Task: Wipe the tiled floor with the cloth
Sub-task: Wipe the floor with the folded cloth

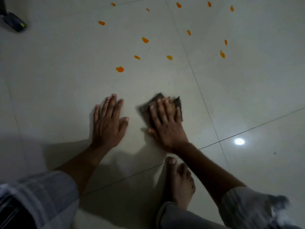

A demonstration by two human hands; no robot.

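Floor of large glossy off-white tiles fills the view, crossed by thin dark grout lines and carrying a bright round light reflection at the right. Grey striped sleeves show at both lower corners, and a bare foot stands flat on the tile between the forearms, just behind the right wrist. The left hand lies palm down on the floor, fingers spread and straight, holding nothing. The right hand presses flat on a small dark grey-brown cloth, fingers extended across it rather than clenched; the cloth lies on the tile just right of the left hand, its edges blurred, with corners showing past the fingertips. A dark object sits at the upper left corner, too dim to identify. Small orange smears are scattered over the tiles beyond both hands, the nearest one ahead of the left hand, well apart from the cloth
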